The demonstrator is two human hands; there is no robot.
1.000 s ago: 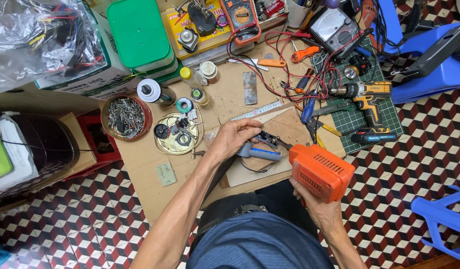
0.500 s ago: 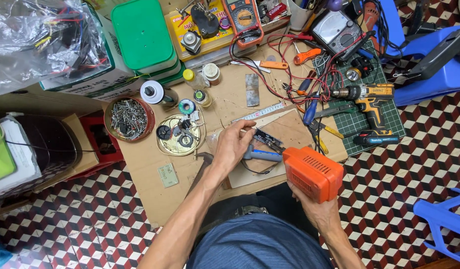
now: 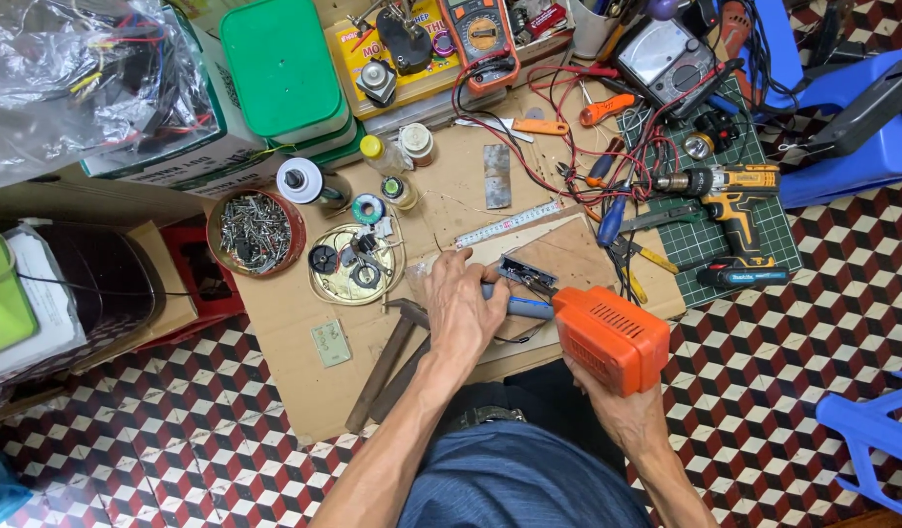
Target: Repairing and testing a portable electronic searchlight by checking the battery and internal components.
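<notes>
Bright even light, soft shadows, sharp, slight edge distortion.

- The orange soldering gun (image 3: 607, 337) has a boxy ribbed body and a blue-grey barrel; it lies almost level, with the barrel pointing left.
- The small dark circuit board (image 3: 525, 273) lies flat on a wooden board, just beside the barrel tip.

- Both forearms are bare, with no sleeves in view
- left hand (image 3: 461, 308) and right hand (image 3: 617, 411) wear no gloves
- Blue-grey shirt (image 3: 519, 489) covers the torso, below the hands
</notes>
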